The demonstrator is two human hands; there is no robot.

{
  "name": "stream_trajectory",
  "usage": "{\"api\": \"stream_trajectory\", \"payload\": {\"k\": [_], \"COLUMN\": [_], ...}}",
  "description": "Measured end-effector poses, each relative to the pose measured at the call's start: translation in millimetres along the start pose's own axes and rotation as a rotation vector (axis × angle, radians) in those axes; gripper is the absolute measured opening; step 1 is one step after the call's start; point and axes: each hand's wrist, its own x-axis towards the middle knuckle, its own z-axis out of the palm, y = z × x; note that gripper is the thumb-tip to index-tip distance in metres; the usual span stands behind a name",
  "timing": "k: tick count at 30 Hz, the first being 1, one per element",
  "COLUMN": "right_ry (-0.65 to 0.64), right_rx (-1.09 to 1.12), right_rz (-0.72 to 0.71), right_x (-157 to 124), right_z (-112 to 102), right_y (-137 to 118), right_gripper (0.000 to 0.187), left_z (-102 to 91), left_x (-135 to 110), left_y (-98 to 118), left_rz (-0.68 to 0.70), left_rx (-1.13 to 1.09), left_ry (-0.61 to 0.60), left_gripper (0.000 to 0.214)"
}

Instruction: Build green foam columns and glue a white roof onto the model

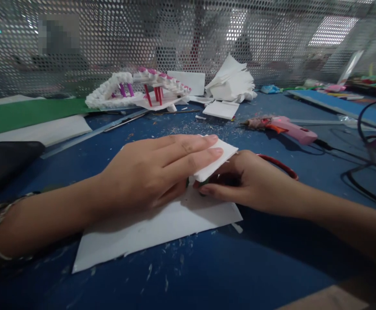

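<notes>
My left hand (157, 170) lies flat with its fingers stretched out, pressing down on a small white foam piece (218, 161). Under it a larger white foam sheet (155, 232) rests on the blue table (239, 267). My right hand (246, 183) is curled closed just right of the foam piece, its fingers gripping a small dark tool whose shape I cannot make out, held at the piece's lower edge. A red ring-like edge (280, 165) shows behind that hand.
A pink glue gun (284, 128) with its cable lies at the right. At the back stand a white and pink foam model (142, 88) and a pile of white foam scraps (231, 84). Green sheet (23, 114) at left; perforated metal screen (110, 38) behind. Foam crumbs litter the table.
</notes>
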Motion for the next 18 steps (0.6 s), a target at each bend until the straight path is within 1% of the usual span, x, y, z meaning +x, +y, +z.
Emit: {"api": "stream_trajectory", "payload": {"k": [4,7,10,18], "right_ry": [-0.002,0.000,-0.012,-0.015], "right_rx": [0.033,0.033,0.029,0.055], "right_rz": [0.002,0.009,0.022,0.034], "right_x": [0.1,1.1,1.6,0.0], "right_z": [0.5,0.9,0.9,-0.4], "right_y": [-0.8,-1.6,-2.1,-3.5], "right_gripper": [0.015,0.015,0.016,0.014], "left_z": [-0.8,0.1,1.6,0.8], "left_x": [0.6,1.2,0.8,-1.2], "left_y": [0.1,0.0,-0.6,0.6], "left_rz": [0.015,0.014,0.024,0.027], "left_rx": [-0.001,0.013,0.017,0.021], "left_ry": [0.004,0.001,0.023,0.013], "left_gripper": [0.048,0.044,0.039,0.043]}}
